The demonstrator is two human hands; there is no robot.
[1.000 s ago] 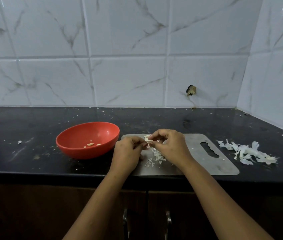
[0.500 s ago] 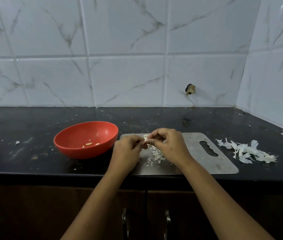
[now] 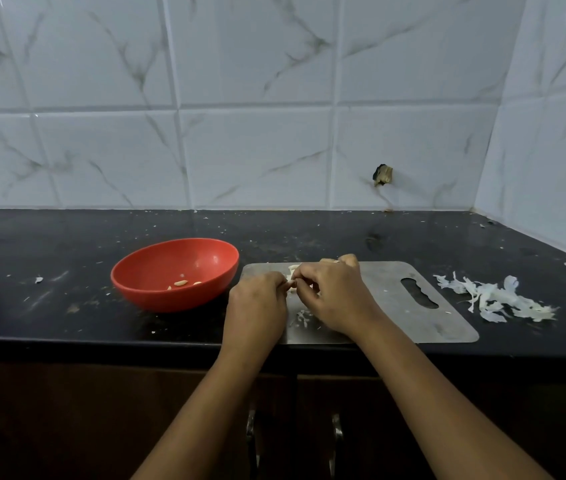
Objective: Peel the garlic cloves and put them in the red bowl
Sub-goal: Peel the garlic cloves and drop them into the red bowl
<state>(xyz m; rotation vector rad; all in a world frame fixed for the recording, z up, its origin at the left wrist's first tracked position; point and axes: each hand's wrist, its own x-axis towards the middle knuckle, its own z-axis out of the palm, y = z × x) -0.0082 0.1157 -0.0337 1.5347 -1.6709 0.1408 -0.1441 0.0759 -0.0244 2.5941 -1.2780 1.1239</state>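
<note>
My left hand [image 3: 257, 306] and my right hand [image 3: 335, 297] meet over the left part of a steel cutting board [image 3: 389, 289]. Between their fingertips they pinch a small pale garlic clove [image 3: 292, 279], mostly hidden by the fingers. More pale garlic shows just behind the fingers at the board's far edge. Loose bits of skin [image 3: 302, 318] lie on the board under the hands. The red bowl [image 3: 156, 271] stands on the black counter just left of the board, with a few peeled cloves [image 3: 181, 283] inside.
A heap of white garlic skins [image 3: 496, 301] lies on the counter to the right of the board. The tiled wall runs behind and along the right side. The counter's front edge is right under my wrists, with cupboard handles [image 3: 252, 441] below.
Both hands stayed over the board and drew a little closer together around the clove. The bowl and the skins have not moved.
</note>
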